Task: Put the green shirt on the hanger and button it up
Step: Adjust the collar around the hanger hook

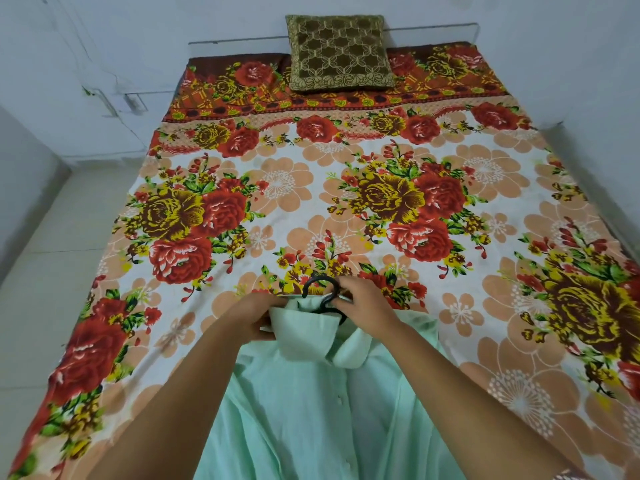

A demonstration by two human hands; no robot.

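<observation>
Two bare hands meet at the collar of the green shirt (311, 403), which lies flat at 6 o'clock on the bed (346, 188), its hem cut off by the frame. The left hand (258, 318) pinches the collar fabric; the right hand (369, 301) has its fingers closed on the thin black hanger (322, 292), mostly hidden under cloth. Beyond, the floral sheet runs smooth to a quilted olive cushion (337, 51) at 12 o'clock.

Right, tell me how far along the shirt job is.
Done: the black hanger already sits inside the green shirt, its hook poking out at the neck. In hand: the left hand grips the collar while the right hand works at the hook. Left: the buttons down the front; I can't tell whether any are fastened.
</observation>
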